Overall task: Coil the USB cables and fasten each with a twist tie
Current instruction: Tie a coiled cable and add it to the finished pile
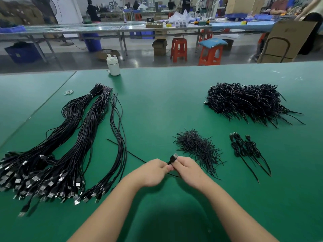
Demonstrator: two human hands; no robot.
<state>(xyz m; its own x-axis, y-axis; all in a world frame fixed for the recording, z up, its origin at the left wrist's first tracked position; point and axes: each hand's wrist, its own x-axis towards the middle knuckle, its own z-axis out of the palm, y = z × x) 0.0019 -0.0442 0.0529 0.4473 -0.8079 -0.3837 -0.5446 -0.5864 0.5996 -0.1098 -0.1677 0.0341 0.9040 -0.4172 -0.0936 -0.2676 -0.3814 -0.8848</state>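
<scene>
Both my left hand point(153, 172) and right hand point(187, 169) pinched one USB cable point(173, 158) above the green table point(157, 105), plug upward. Its loose tail trailed toward the uncoiled bundle point(70, 145); I judged it might snag there while coiling.

both my forearms come up from the bottom edge, bare, angling inward so they meet at the middle. my left hand point(153, 172) sits knuckles up, fingers curled under, thumb tip pushed toward the right. my right hand point(185, 169) is right against it, back of the hand facing up, fingers folded down and in. thumbs and fingertips of the two hands touch in the gap between them, a tight pinching grip on both sides, with something thin and dark caught there. wrists are level with each other, bent slightly, held just over the table. elbows are out of view below.
</scene>
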